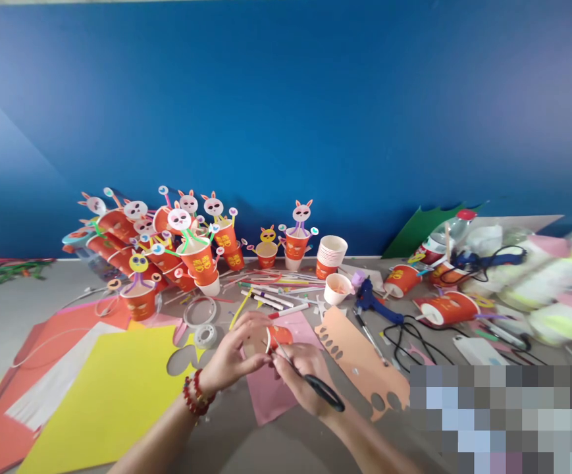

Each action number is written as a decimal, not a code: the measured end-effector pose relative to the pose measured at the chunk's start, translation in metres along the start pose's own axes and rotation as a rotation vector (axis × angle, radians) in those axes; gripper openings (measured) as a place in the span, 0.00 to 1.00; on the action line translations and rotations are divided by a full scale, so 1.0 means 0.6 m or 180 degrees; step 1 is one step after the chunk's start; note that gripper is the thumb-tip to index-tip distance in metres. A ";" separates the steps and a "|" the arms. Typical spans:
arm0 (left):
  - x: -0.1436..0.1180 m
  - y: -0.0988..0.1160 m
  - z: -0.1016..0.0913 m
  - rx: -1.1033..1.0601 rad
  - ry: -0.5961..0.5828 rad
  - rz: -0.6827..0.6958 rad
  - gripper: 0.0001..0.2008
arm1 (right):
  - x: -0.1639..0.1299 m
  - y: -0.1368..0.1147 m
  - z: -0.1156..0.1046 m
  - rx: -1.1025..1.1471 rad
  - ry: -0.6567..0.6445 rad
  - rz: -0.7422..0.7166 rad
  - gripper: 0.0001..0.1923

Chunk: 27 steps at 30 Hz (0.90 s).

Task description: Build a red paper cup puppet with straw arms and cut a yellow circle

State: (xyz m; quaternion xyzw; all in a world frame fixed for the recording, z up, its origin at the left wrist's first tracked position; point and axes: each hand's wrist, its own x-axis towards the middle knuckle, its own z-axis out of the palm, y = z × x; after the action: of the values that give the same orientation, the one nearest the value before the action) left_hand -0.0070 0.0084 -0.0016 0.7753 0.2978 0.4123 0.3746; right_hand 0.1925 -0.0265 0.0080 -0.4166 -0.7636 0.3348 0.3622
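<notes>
Near the middle of the table, my left hand (230,354) grips a red paper cup (282,336) that lies on its side, its mouth turned to the left. A bead bracelet circles that wrist. My right hand (306,370) is closed around black-handled scissors (324,392), whose thin metal end points at the cup's rim. Whether the tip has gone into the cup wall I cannot tell. Under both hands lies a sheet of pink paper (268,405).
Finished cup figures with animal heads (197,260) crowd the back left. Yellow paper (108,395) covers the left side. Markers (270,299), stacked cups (332,253), a blue glue gun (374,301) with a black cord and cut orange paper (359,355) lie beyond and to the right.
</notes>
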 end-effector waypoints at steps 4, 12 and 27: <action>0.003 -0.001 0.004 -0.0089 0.0019 0.0279 0.24 | -0.005 -0.001 0.004 0.0694 -0.0094 0.0490 0.26; -0.002 -0.004 0.009 0.0197 0.0166 0.0542 0.22 | -0.008 0.007 0.023 0.1661 -0.0090 0.1010 0.25; -0.010 -0.011 0.016 0.0063 -0.0180 0.0063 0.22 | 0.009 -0.002 -0.022 -0.1340 -0.0161 -0.0421 0.18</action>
State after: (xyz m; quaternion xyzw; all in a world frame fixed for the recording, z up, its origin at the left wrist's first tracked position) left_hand -0.0026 0.0039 -0.0133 0.7932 0.2835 0.3909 0.3711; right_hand 0.2010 -0.0198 0.0172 -0.4236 -0.8512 0.1538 0.2691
